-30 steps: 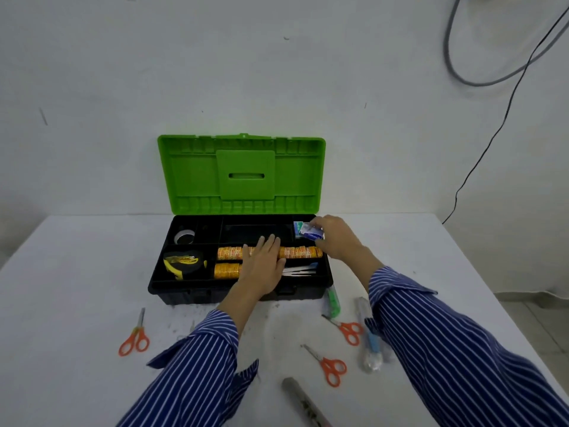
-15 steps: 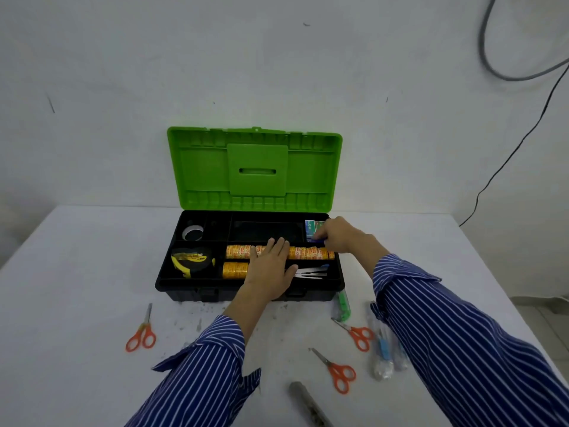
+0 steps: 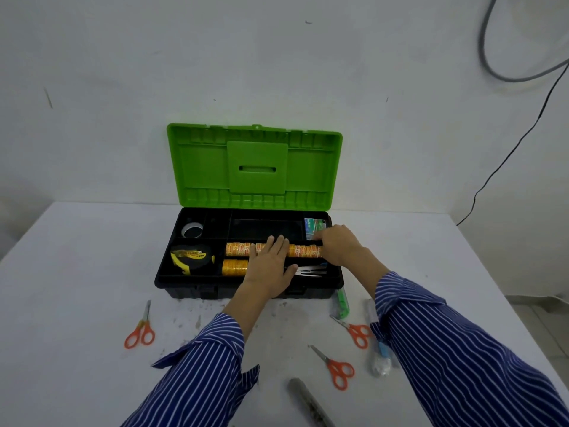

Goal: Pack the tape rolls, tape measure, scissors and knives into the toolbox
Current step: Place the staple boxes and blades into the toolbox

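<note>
White table [image 3: 77, 272] carries the open toolbox [image 3: 246, 286], where the right hand [image 3: 337, 243], fingers curled, has just tucked small packets [image 3: 314, 225] into the back-right compartment while the flat left hand [image 3: 271, 266] steadies the tape rolls [image 3: 238, 249]; three scissors [image 3: 140, 329] remain outside.

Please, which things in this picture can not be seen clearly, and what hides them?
- Head view: the right hand covers its own fingertips, so its grip on the small packets is unclear.
- The left hand hides the middle of the tape rolls and part of the blades.
- The right sleeve covers part of the clear-wrapped items.
- The bottom edge cuts off the grey bar.
</note>
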